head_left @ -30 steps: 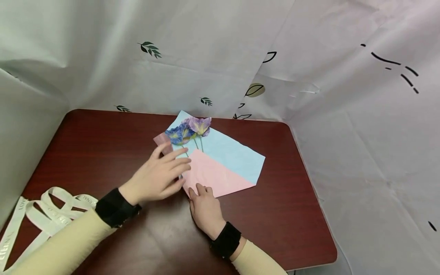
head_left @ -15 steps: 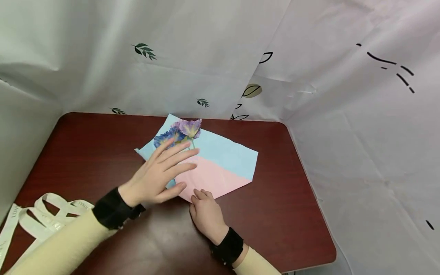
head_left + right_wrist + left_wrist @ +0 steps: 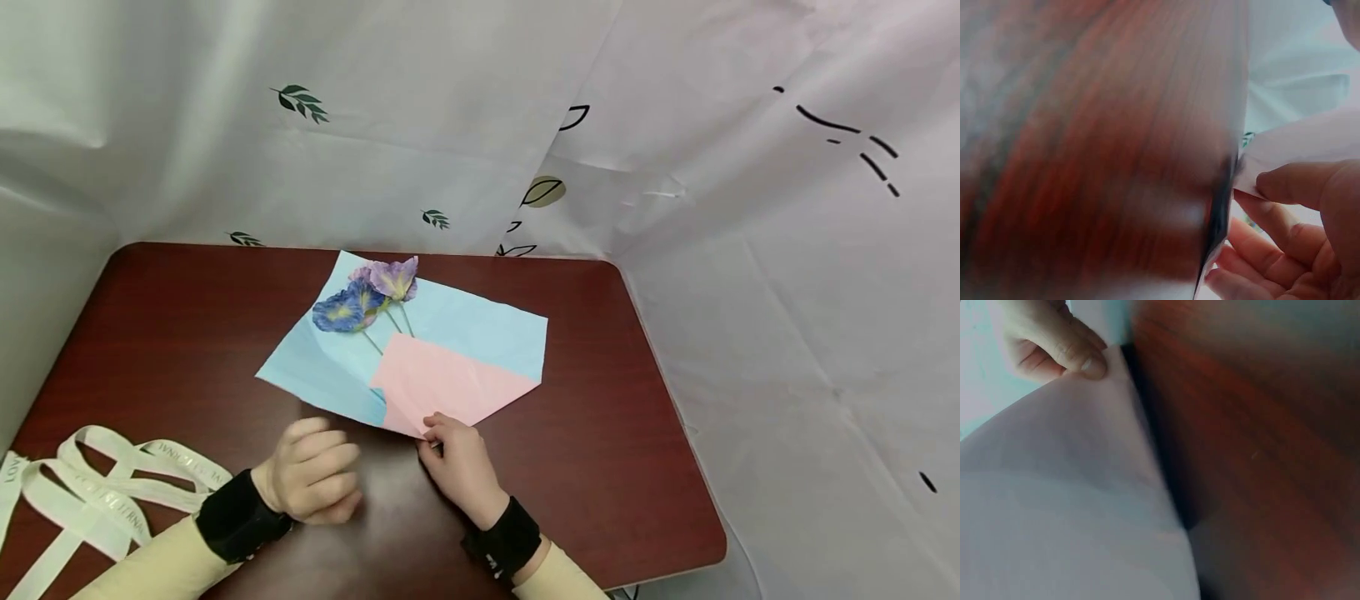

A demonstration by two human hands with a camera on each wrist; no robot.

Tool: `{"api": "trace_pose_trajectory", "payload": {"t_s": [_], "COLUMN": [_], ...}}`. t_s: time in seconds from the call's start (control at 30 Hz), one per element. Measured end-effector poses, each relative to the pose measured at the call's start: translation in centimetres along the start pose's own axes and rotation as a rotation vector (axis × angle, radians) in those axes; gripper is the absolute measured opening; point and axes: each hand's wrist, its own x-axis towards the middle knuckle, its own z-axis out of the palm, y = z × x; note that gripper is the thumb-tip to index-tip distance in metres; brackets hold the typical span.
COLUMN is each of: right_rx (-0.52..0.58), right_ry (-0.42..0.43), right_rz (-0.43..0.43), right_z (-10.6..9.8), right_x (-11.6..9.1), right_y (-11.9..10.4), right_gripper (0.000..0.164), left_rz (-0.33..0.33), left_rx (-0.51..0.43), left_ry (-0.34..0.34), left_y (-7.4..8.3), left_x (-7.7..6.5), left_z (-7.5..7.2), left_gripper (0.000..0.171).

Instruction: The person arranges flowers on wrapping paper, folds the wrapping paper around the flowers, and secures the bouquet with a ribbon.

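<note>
A wrapping paper sheet (image 3: 472,296), light blue inside and pink outside, lies on the table with a pink flap (image 3: 442,375) folded up at its lower right. Blue and purple flowers (image 3: 360,296) rest on it, their thin green stems running under the flap. My right hand (image 3: 461,467) pinches the bottom tip of the sheet; the right wrist view shows its thumb (image 3: 1297,182) against the paper. My left hand (image 3: 311,473) is curled just in front of the sheet's lower left edge, with nothing visible in it. In the left wrist view, a thumb (image 3: 1088,362) presses the paper tip.
A white lettered ribbon (image 3: 105,492) lies in loose loops at the table's left front. The dark red table (image 3: 600,433) has white curtains (image 3: 420,108) behind and at its sides. Its right edge runs along the curtain.
The left side of the sheet has spread out flat to the left, uncovering blue. My left hand has drawn back towards me and curled its fingers. My right hand stays at the bottom tip.
</note>
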Motion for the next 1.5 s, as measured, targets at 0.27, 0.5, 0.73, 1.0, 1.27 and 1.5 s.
{"api": "trace_pose_trajectory", "payload": {"t_s": [0.27, 0.5, 0.73, 1.0, 1.27, 1.5], "right_rx": [0.022, 0.048, 0.141, 0.182, 0.21, 0.185], "right_ry": [0.023, 0.03, 0.072, 0.084, 0.022, -0.033], "right_rz": [-0.027, -0.027, 0.053, 0.166, 0.332, 0.397], "right_z": [0.3, 0.3, 0.0, -0.4, -0.9, -1.1], "right_x": [0.1, 0.4, 0.6, 1.4, 2.8, 3.3], "right_y": [-0.1, -0.2, 0.4, 0.8, 1.4, 2.1], "right_gripper": [0.019, 0.024, 0.013, 0.022, 0.029, 0.034], "left_rz": [-0.489, -0.897, -0.947, -0.919, -0.879, -0.898], "left_rx": [0.012, 0.107, 0.022, -0.082, -0.277, -0.4], "left_ry": [-0.612, -0.892, -1.075, -1.06, -1.21, -1.159], "left_y": [-0.5, -0.1, 0.1, -0.1, -0.5, -0.3], "left_x": [-3.2, -5.3, -5.7, -7.0, -7.5, -8.1], "left_z": [0.9, 2.1, 3.2, 3.8, 3.7, 3.7], "left_gripper": [0.026, 0.074, 0.075, 0.069, 0.071, 0.071]}}
